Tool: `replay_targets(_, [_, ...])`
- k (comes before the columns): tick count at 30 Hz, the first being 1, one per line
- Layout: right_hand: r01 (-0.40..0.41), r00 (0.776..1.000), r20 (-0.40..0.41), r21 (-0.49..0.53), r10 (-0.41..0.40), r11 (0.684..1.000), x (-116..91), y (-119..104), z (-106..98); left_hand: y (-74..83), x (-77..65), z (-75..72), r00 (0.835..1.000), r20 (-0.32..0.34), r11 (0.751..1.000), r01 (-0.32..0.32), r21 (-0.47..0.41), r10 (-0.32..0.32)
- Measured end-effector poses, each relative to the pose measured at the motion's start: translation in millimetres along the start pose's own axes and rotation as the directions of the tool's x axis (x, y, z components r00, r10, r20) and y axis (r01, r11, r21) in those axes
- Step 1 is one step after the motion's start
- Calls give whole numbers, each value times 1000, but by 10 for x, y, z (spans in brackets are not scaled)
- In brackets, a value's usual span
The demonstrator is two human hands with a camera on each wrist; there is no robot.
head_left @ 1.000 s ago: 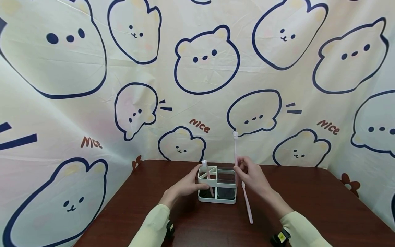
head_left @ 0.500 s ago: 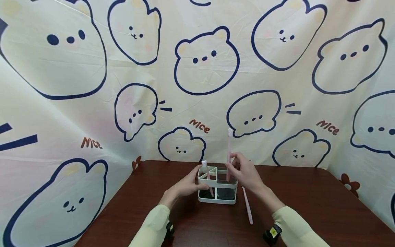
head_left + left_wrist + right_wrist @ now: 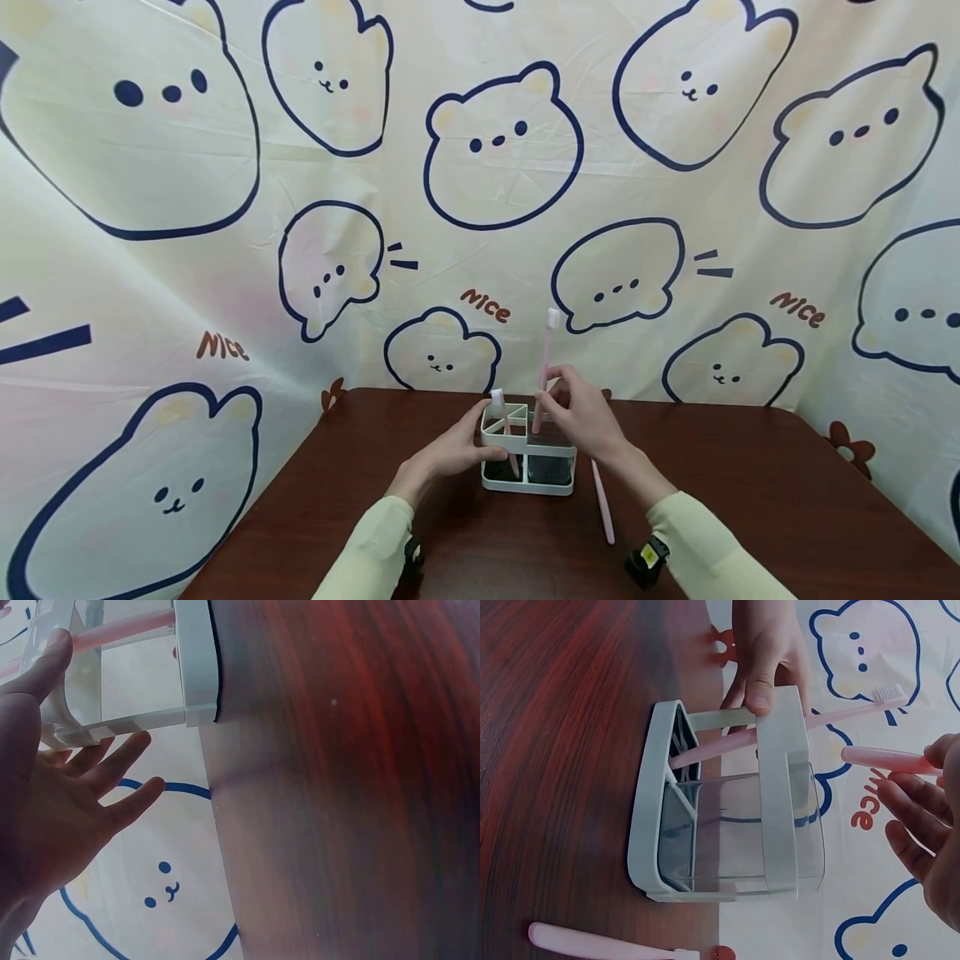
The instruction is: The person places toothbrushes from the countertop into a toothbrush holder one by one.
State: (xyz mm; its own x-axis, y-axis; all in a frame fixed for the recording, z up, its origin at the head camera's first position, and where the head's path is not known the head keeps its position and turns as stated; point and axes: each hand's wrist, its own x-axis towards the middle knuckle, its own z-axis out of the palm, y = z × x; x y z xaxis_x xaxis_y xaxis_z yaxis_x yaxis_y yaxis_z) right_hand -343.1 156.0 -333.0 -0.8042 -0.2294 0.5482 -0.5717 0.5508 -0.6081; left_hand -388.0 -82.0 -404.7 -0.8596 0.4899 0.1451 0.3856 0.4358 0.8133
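Observation:
My left hand (image 3: 448,448) grips the left side of a white toothbrush holder (image 3: 778,791), thumb in front and fingers behind. One pink toothbrush (image 3: 712,748) leans inside a left compartment, its white bristles above the rim. With thumb and fingers my right hand (image 3: 588,418) pinches a second pink toothbrush (image 3: 547,358), bristle head up. The bottom end of its handle hangs above the holder's top, apart from the rim in the right wrist view. A clear cup (image 3: 724,832) fills the holder's right side.
A third pink toothbrush (image 3: 602,504) lies on the dark brown table (image 3: 720,475), right of the holder and partly hidden by my right arm. Behind the table hangs a cream cloth (image 3: 510,267) printed with cartoon bears.
My right hand has carried its toothbrush leftward, from the holder's right side to over its top, and the brush now tilts slightly. The left hand and holder have stayed put.

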Motion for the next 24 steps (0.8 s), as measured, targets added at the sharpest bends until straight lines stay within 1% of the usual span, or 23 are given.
replay_targets(2, [-1, 1000, 3, -8, 1, 1000, 11, 3, 20, 7, -2, -2, 1000, -2, 1000, 5, 7, -5])
replay_targets(9, [-2, 1000, 7, -28, 2, 1000, 39, -11, 80, 4, 14, -6, 1000, -2, 999, -20, 47, 20])
replay_targets(13, [-10, 1000, -3, -29, 10, 1000, 48, -14, 113, 2, 15, -4, 1000, 2, 999, -20, 40, 20])
replay_targets(19, [-55, 998, -9, -21, 55, 998, 40, -15, 175, 4, 6, -7, 1000, 5, 1000, -13, 28, 13])
replay_targets(24, [-74, 997, -14, -46, 74, 996, 38, 0, 224, -3, 8, -9, 1000, 6, 999, -19, 27, 19])
